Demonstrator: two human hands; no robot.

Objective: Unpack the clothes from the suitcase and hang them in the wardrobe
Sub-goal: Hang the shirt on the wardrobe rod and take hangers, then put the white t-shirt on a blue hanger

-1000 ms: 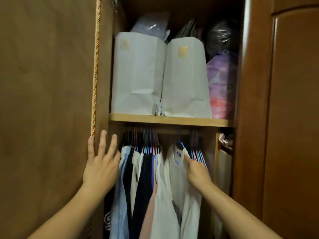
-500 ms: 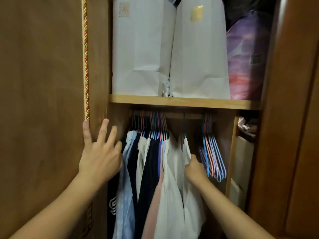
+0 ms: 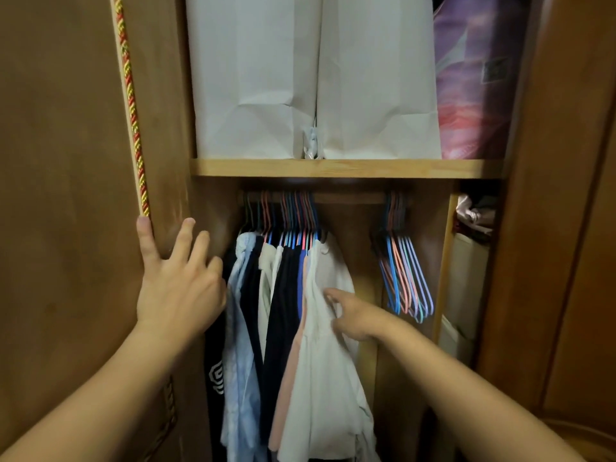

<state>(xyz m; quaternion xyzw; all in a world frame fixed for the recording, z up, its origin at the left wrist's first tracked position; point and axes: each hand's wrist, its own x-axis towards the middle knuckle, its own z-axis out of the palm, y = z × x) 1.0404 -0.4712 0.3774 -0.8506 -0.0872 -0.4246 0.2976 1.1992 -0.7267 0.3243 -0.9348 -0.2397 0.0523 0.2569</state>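
Wooden wardrobe [image 3: 550, 228] fills the frame, its door [image 3: 66, 161] at left. Left hand [image 3: 176, 281] rests with fingers spread and straight on the door's edge. Right hand [image 3: 353, 316] at lower centre touches a white garment [image 3: 326, 378] with extended fingers, gripping nothing. Clothes [image 3: 283, 311] hang from the rail [image 3: 346, 197]; empty hangers [image 3: 405, 275] hang to the right, white bags [image 3: 313, 78] on the shelf [image 3: 346, 168] above.

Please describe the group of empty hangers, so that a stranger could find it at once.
Look under the wooden shelf, along the rail. The empty hangers hang bunched at its right end, apart from the clothes. Unlike the other hangers, they carry nothing.
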